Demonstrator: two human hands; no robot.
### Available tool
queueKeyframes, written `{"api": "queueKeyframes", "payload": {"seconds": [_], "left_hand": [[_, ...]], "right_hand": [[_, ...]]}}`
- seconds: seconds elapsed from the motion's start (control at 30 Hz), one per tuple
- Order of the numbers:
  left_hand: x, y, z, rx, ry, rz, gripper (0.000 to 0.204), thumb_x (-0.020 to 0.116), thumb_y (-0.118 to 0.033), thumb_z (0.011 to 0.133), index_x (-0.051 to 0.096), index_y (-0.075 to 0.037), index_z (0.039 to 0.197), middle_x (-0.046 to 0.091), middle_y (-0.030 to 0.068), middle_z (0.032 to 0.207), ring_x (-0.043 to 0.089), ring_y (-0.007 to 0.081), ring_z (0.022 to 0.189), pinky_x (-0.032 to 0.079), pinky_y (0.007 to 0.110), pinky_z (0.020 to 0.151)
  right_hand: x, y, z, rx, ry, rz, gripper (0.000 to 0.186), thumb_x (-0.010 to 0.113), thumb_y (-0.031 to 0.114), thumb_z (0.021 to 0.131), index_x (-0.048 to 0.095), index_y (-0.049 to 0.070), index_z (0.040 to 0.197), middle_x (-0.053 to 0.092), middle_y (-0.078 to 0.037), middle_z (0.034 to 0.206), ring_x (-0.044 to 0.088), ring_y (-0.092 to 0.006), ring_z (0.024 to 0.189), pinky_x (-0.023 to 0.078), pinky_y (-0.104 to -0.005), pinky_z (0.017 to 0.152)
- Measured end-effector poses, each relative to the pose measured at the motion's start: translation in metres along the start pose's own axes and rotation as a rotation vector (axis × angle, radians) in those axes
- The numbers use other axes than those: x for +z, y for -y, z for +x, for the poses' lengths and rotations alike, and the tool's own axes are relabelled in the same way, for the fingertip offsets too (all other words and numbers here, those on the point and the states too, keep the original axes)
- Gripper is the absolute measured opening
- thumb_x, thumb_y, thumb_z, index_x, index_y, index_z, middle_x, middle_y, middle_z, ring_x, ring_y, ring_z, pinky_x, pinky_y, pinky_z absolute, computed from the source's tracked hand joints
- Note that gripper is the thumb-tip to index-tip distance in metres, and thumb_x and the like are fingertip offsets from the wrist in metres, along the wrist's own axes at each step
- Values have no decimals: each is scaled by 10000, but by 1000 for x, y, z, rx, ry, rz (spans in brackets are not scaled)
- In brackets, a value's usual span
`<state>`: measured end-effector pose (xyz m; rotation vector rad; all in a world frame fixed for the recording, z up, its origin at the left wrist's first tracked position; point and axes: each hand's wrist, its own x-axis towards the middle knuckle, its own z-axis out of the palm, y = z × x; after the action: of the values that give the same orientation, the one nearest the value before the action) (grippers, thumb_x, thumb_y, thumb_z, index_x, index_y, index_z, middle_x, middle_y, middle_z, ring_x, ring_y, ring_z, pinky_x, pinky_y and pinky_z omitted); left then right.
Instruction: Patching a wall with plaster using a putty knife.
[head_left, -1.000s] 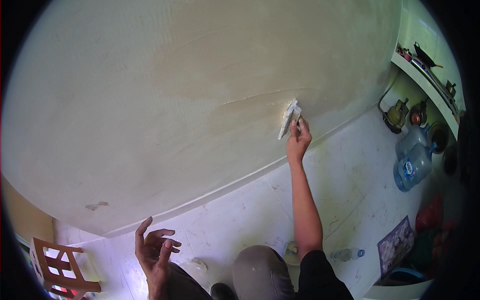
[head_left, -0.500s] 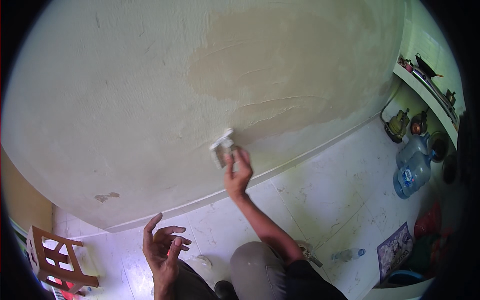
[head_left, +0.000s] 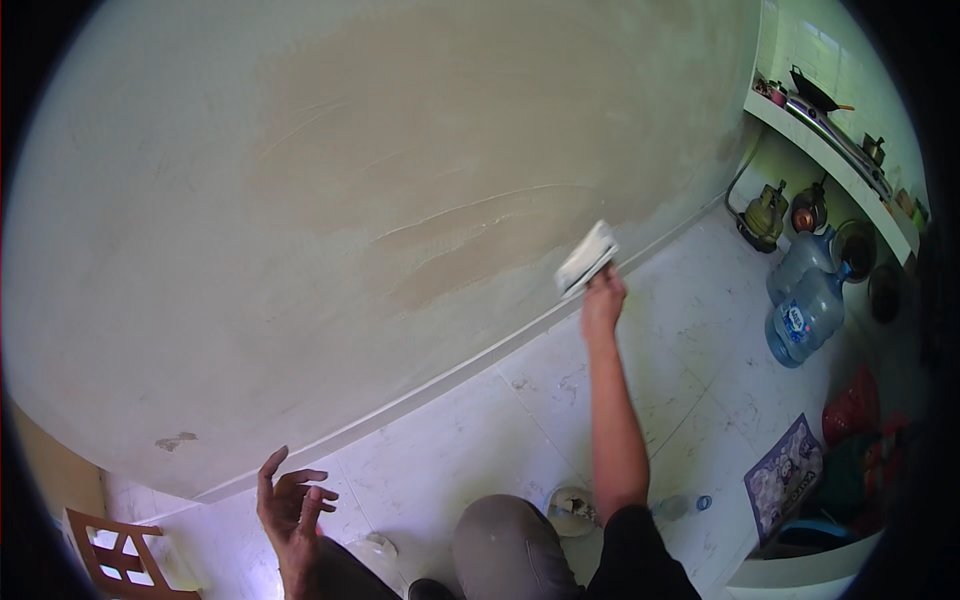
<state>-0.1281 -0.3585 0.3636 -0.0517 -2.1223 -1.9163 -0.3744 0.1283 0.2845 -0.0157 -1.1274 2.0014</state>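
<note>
My right hand [head_left: 604,300] grips a putty knife [head_left: 587,262] whose broad blade carries white paste. The blade is at the lower part of the wall [head_left: 250,340], just above the baseboard; I cannot tell whether it touches. Left of it, a darker beige patch [head_left: 450,120] spreads over the wall, crossed by thin raised ridges of paste. My left hand [head_left: 292,510] is held up in front of my left knee, its fingers apart and slightly bent, with nothing in it. Beside my right knee a round container [head_left: 572,510] holds some pale material, partly hidden by my leg.
A brown plastic stool [head_left: 125,550] stands at lower left. On the right are large blue water bottles [head_left: 808,315], a gas cylinder [head_left: 764,220] and a counter [head_left: 840,150] bearing a wok [head_left: 815,92]. A small clear bottle [head_left: 680,507] lies near a purple patterned sheet [head_left: 785,475].
My right hand has swept the putty knife rightward along the lower wall. The view has also shifted to the right. My left hand keeps about the same pose.
</note>
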Motion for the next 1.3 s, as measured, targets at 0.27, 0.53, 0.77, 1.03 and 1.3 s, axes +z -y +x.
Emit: {"api": "queueKeyframes", "payload": {"seconds": [0.27, 0.53, 0.77, 1.03, 1.3], "left_hand": [[-6, 11, 13, -12, -95, 150, 625, 713, -177, 905, 415, 4, 1425, 697, 154, 938, 692, 201, 678, 552, 288, 588], [3, 3, 13, -23, -67, 119, 634, 715, -179, 904, 409, 7, 1427, 693, 150, 939, 696, 206, 701, 577, 304, 605], [-6, -1, 4, -20, -29, 14, 627, 724, -178, 913, 404, 4, 1420, 706, 145, 957, 712, 219, 728, 576, 302, 625], [-21, -11, -12, 7, -29, -59, 638, 737, -178, 904, 407, 6, 1419, 705, 148, 970, 712, 215, 741, 578, 296, 638], [-31, -22, -21, 39, -20, -153, 625, 727, -147, 910, 405, 6, 1424, 701, 155, 982, 713, 219, 754, 577, 296, 652]], "right_hand": [[-37, 0, 171, -86, -38, -120, 343, 551, 124, 1033, 574, -47, 1330, 636, -77, 1235, 581, -144, 1103, 445, -293, 963], [-12, -11, 146, -112, -27, -200, 306, 559, 95, 1025, 603, -63, 1284, 670, -68, 1169, 599, -128, 1033, 453, -268, 932], [32, -18, 85, -256, -15, -337, 298, 640, 107, 986, 632, -73, 1223, 683, -79, 1115, 615, -134, 980, 479, -274, 883], [118, -17, -18, -472, -3, -481, 283, 679, 110, 953, 652, -112, 1127, 654, -168, 1129, 647, -248, 1004, 516, -355, 863], [213, -11, -153, -633, 113, -615, 262, 679, 119, 943, 665, -85, 1106, 656, -218, 1073, 645, -378, 979, 522, -411, 835]]}}
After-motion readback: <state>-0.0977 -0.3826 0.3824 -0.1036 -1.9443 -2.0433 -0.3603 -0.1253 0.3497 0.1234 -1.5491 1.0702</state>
